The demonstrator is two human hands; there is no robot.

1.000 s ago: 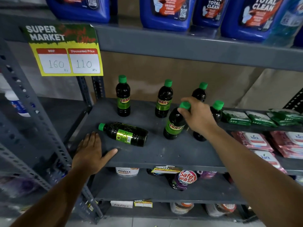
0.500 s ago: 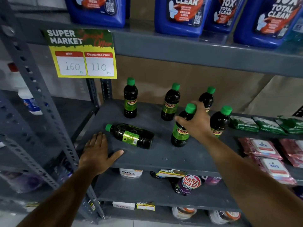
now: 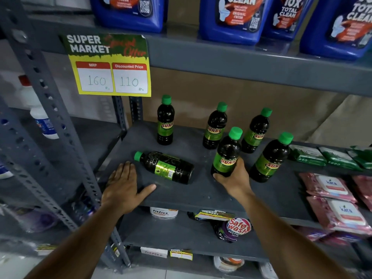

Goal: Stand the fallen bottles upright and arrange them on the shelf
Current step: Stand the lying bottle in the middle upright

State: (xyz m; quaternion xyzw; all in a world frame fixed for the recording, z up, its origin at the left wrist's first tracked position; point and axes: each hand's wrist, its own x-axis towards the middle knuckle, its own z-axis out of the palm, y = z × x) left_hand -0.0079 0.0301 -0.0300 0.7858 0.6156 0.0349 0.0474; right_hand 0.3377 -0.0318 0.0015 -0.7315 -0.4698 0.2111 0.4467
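Observation:
On the grey shelf (image 3: 203,194) lies one fallen dark bottle (image 3: 165,167) with a green cap pointing left. Several like bottles stand upright: one at the back left (image 3: 165,121), two further back (image 3: 215,126) (image 3: 255,131), one at the right (image 3: 270,161). My right hand (image 3: 234,176) grips the base of an upright front bottle (image 3: 227,152), just right of the fallen one. My left hand (image 3: 124,186) lies flat, fingers spread, on the shelf's front left edge beside the fallen bottle's cap.
Blue cleaner jugs (image 3: 233,17) fill the shelf above, with a yellow price sign (image 3: 109,65) hanging from its edge. Green packs (image 3: 308,155) and pink wipe packs (image 3: 330,188) lie to the right. A grey upright post (image 3: 52,117) stands at the left. Pouches (image 3: 235,228) sit below.
My right hand slid from the front bottle's neck down to its base, and the bottle now stands upright. My left hand stayed flat on the shelf edge. The view moved closer.

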